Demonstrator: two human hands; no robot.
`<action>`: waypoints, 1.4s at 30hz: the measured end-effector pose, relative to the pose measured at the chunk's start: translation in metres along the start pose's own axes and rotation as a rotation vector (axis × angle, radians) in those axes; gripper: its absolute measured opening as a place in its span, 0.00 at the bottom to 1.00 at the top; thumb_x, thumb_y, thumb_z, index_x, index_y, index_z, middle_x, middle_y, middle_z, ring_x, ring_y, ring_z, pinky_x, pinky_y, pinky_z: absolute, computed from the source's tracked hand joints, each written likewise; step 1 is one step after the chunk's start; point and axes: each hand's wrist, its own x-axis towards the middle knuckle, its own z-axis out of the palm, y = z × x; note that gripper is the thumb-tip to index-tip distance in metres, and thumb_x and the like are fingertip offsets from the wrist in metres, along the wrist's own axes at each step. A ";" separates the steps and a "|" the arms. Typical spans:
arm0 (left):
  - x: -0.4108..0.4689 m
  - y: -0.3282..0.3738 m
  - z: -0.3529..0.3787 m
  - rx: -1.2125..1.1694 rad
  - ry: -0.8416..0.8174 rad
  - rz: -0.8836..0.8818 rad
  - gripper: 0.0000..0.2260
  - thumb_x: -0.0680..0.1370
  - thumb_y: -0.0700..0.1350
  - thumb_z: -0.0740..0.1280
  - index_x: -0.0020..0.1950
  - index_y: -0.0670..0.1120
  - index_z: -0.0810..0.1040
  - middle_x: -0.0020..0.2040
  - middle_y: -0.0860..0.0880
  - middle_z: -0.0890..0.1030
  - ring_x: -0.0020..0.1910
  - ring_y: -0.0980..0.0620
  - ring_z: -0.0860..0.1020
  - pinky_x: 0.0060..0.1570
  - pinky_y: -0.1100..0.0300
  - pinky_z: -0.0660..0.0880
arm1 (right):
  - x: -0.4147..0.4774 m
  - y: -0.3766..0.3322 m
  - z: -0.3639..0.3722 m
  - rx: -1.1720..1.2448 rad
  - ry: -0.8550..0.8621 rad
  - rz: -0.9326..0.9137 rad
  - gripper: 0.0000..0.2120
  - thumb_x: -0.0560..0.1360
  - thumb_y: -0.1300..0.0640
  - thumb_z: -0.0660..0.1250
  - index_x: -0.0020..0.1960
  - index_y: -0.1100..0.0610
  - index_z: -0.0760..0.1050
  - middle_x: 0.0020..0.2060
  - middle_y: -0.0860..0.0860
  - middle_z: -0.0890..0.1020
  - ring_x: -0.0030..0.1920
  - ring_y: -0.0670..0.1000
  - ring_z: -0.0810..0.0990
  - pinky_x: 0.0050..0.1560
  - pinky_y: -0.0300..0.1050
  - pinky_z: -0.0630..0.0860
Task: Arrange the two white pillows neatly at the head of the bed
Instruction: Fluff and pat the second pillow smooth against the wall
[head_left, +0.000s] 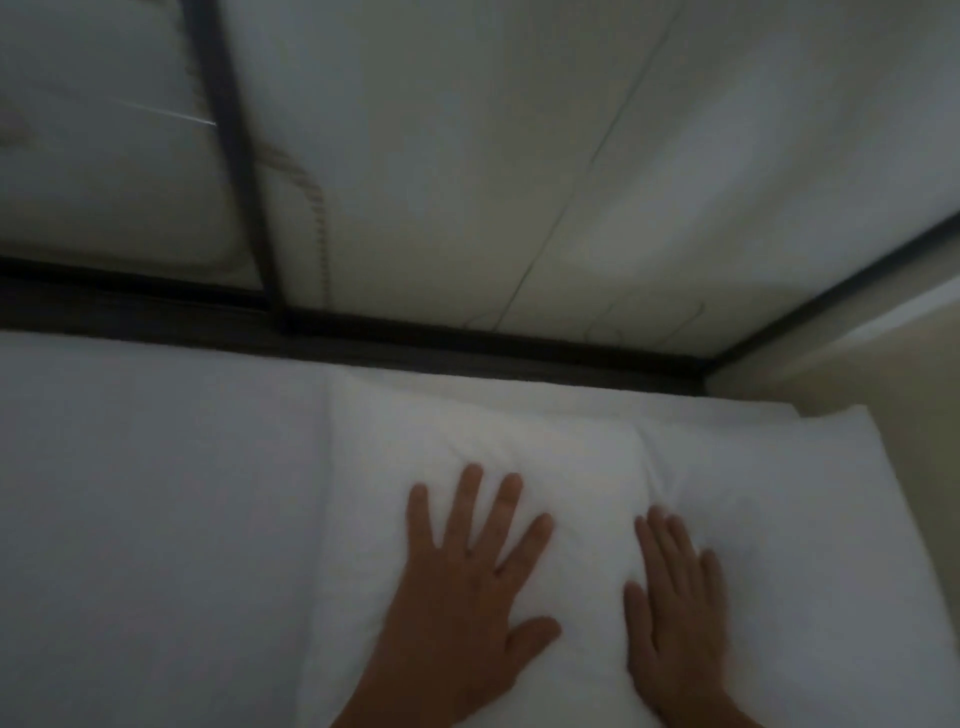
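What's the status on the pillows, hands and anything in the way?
Left hand and right hand both flat, open, pressing on white pillow. Pillow lies against dark frame at bed's head. Second pillow not clearly distinguishable. Nothing in the way.

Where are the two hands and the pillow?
left hand (457, 597), head view, on the back of the hand.
right hand (675, 613), head view, on the back of the hand.
pillow (545, 452), head view, on its top above the hands.
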 end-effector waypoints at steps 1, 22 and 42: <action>0.005 -0.001 0.008 -0.006 -0.004 0.004 0.36 0.73 0.70 0.55 0.76 0.53 0.58 0.78 0.42 0.55 0.75 0.33 0.50 0.63 0.22 0.50 | 0.001 0.001 0.008 -0.001 -0.024 0.005 0.29 0.75 0.50 0.52 0.75 0.57 0.61 0.75 0.54 0.63 0.75 0.54 0.59 0.71 0.61 0.56; 0.029 0.009 0.023 0.036 -0.186 0.032 0.39 0.69 0.70 0.56 0.74 0.50 0.63 0.76 0.38 0.61 0.74 0.31 0.53 0.64 0.22 0.44 | 0.034 0.027 0.045 -0.116 -0.045 0.026 0.29 0.76 0.49 0.51 0.76 0.56 0.60 0.76 0.55 0.61 0.76 0.55 0.57 0.74 0.57 0.52; 0.011 -0.010 0.055 0.090 -0.115 0.069 0.46 0.62 0.79 0.55 0.74 0.54 0.63 0.76 0.42 0.62 0.74 0.35 0.57 0.64 0.23 0.46 | 0.030 0.069 0.016 -0.112 0.031 0.552 0.29 0.77 0.33 0.37 0.77 0.39 0.41 0.78 0.44 0.44 0.77 0.49 0.39 0.74 0.60 0.41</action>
